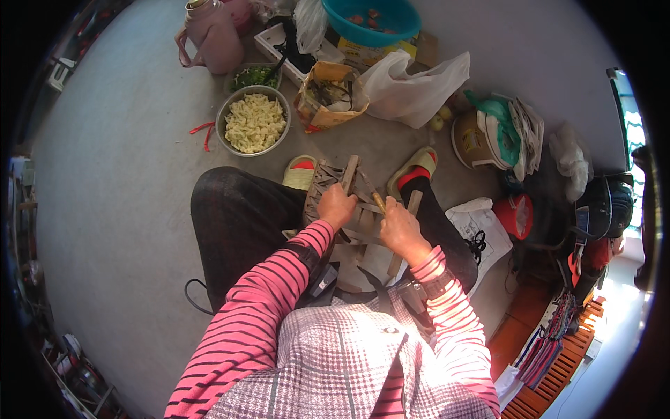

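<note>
Between my legs is a wooden frame (359,225) with bars and criss-crossed grey-brown strips (322,183) on its left side, like a small stool. My left hand (336,207) is closed around an upright wooden bar (350,173) of it. Just right of that, my right hand (403,230) grips a slim tool (378,201) with a yellowish-brown handle. The tool's thin far end slants up and left beside the bar; its exact kind is too small to tell. Another wooden bar (414,202) stands right of the tool, partly behind my right hand.
Ahead are a metal bowl of pale shredded food (255,124), chopped greens (255,75), a pink jug (211,42), an open yellow bag (329,105), a white plastic bag (415,87) and a blue basin (370,21). Rightward stand a bucket (474,140) and red container (514,216).
</note>
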Action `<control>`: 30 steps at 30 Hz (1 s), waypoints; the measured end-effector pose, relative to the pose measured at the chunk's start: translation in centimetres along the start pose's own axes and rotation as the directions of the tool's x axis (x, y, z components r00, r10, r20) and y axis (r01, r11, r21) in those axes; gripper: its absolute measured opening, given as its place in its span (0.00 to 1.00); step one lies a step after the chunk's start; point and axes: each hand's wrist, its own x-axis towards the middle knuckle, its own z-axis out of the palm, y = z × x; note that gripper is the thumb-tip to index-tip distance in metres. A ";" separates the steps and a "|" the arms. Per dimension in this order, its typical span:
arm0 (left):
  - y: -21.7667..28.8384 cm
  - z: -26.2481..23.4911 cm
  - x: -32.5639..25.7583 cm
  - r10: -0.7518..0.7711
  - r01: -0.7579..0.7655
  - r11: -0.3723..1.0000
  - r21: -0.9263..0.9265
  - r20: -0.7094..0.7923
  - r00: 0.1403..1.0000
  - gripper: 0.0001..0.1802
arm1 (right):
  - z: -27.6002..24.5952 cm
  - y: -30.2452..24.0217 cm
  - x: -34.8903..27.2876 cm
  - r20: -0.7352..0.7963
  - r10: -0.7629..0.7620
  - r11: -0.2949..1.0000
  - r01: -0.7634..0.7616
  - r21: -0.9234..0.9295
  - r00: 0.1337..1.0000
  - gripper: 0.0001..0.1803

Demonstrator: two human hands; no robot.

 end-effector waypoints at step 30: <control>-0.7 0.5 0.0 0.092 -0.093 0.996 -0.003 -0.091 0.992 0.19 | 0.5 2.8 1.6 0.151 -0.118 0.958 0.073 0.278 0.981 0.17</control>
